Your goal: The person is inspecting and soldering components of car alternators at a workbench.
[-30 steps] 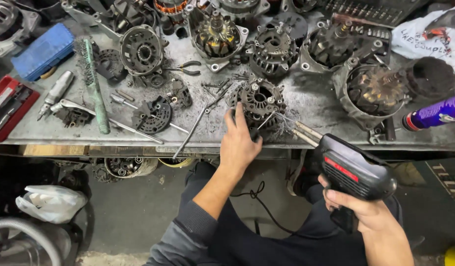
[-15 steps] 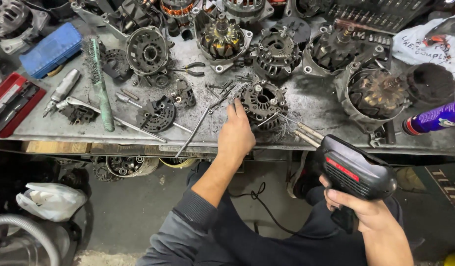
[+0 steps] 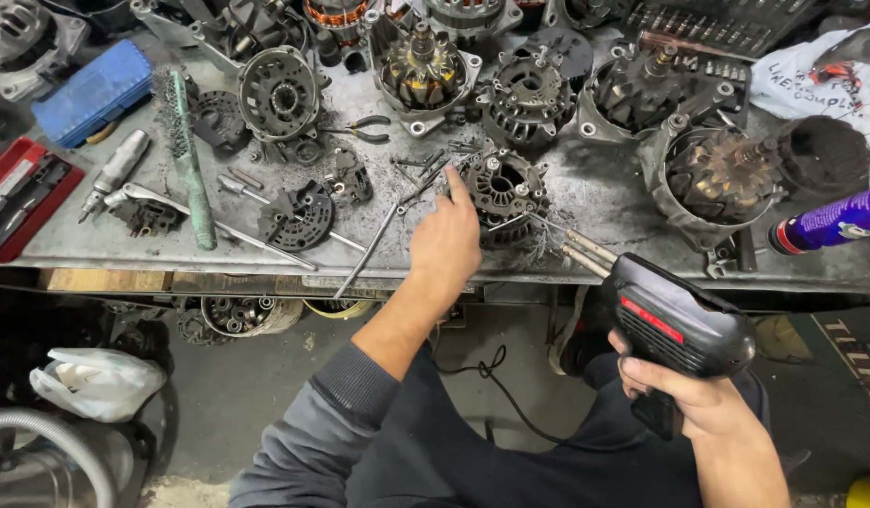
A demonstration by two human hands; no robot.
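My left hand (image 3: 446,240) rests on the metal workbench (image 3: 604,202), fingers stretched toward a round black alternator part (image 3: 502,188) with copper wires, fingertips touching its left edge. It holds nothing. My right hand (image 3: 691,395) grips the handle of a black soldering gun (image 3: 675,325) with a red stripe. Its metal tip (image 3: 576,246) points at the wires on the part's lower right side. A thin metal rod (image 3: 378,235) lies just left of my left hand.
Several alternator housings and rotors (image 3: 421,66) crowd the back of the bench. A green wire brush (image 3: 190,165), pliers (image 3: 359,130), a blue case (image 3: 91,89) and a red tool tray (image 3: 21,198) lie left. A purple spray can (image 3: 830,224) lies right. A black cord (image 3: 496,395) hangs below.
My left hand has slid slightly up and left along the alternator part, fingers now extended. The soldering gun stays almost where it was.
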